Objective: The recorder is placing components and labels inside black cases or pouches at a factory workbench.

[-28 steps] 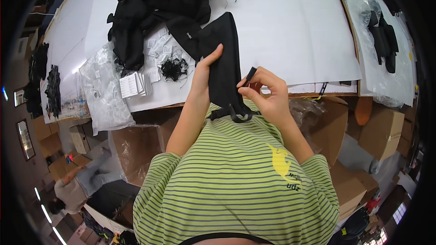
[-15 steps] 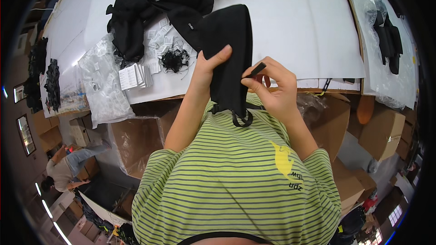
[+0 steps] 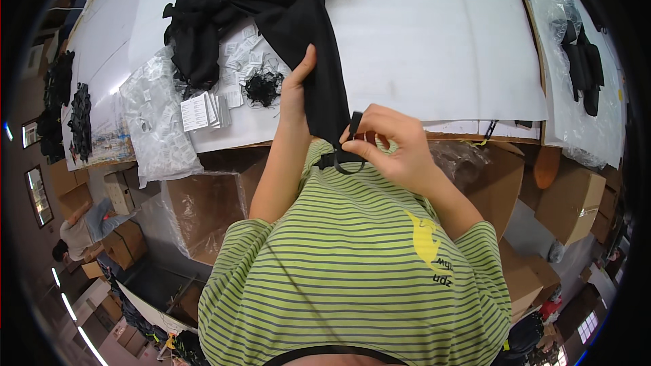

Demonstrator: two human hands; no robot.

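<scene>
Head view: left hand grips black garment; right hand fingers pinch its strap.

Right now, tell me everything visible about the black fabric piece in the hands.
The black fabric piece looks like soft, matte cloth, long and narrow. It hangs over the white table's front edge. The left hand grips its side; the right hand pinches a small black tab at its lower end, where a thin strap loops.

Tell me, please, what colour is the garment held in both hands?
Black garment, seen best in the head view.
</scene>
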